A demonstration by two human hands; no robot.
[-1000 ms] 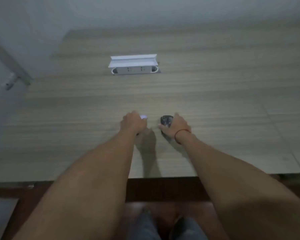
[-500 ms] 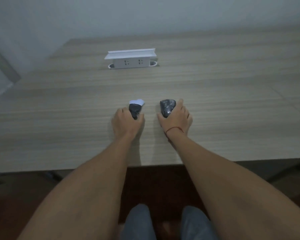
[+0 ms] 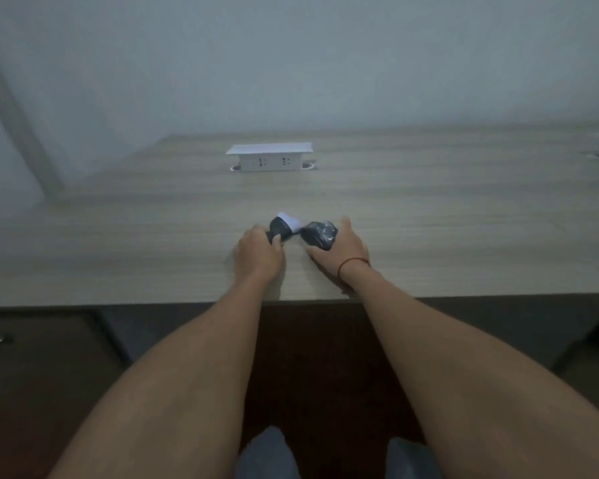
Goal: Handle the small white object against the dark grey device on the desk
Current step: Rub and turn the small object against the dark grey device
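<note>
Both hands work near the front edge of a light wood-grain table (image 3: 429,209). The left hand (image 3: 258,252) holds a small item with a dark grey body and a white end, the white-tipped piece (image 3: 284,227). The left fingers (image 3: 276,240) are curled closed around the dark lower part, and the white end projects up and to the right, clear of the hand. The right hand (image 3: 341,250) grips a dark grey device (image 3: 320,234). Its thumb lies along the near side and the remaining fingers wrap the far side, so the hand is closed on the device. The device sits low over the table; whether it rests on the surface cannot be told.

The white end of the piece meets the left end of the dark grey device; the two appear to touch at that point, between the two hands. A thin red cord (image 3: 353,262) circles the right wrist.

Further back, near the centre of the table, a white socket box (image 3: 270,158) stands raised from the surface with its flat lid on top and two outlets facing the person. It is well apart from the hands. A pale wall (image 3: 291,63) rises behind the table. The picture is dim and slightly blurred, so finer detail on the device cannot be read.
</note>
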